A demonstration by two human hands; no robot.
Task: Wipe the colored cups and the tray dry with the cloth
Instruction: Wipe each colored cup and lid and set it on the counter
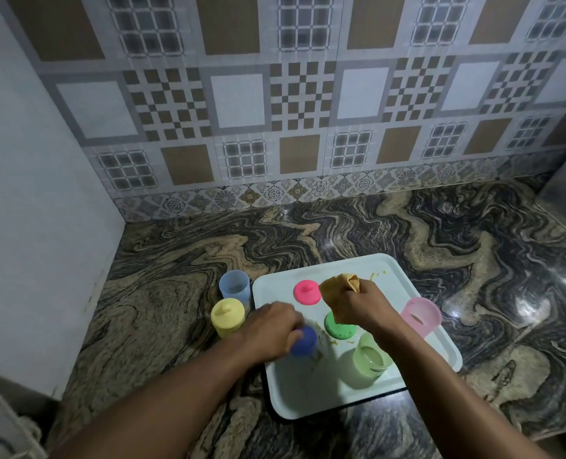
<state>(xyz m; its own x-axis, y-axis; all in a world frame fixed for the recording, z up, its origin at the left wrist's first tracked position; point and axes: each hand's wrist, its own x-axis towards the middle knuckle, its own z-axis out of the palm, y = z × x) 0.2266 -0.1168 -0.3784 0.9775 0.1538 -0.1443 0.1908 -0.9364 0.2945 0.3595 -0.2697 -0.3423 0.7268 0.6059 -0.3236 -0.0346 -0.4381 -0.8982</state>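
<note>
The left forearm (182,389) and the right forearm (440,392), both bare, reached forward from the bottom edge and angled toward each other. The left hand (271,329) lay knuckles up, its fingers curled round the top of a blue cup (304,342). The right hand (364,306) sat slightly farther forward, its back upward, fingers clenched on a bunched cloth (341,286) that stuck out past the knuckles. The hands were near each other but not touching.

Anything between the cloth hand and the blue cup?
Yes: the green cup stands on the tray between the right hand, which grips the cloth, and the blue cup. The left hand grips the blue cup from its left, off that path.
</note>
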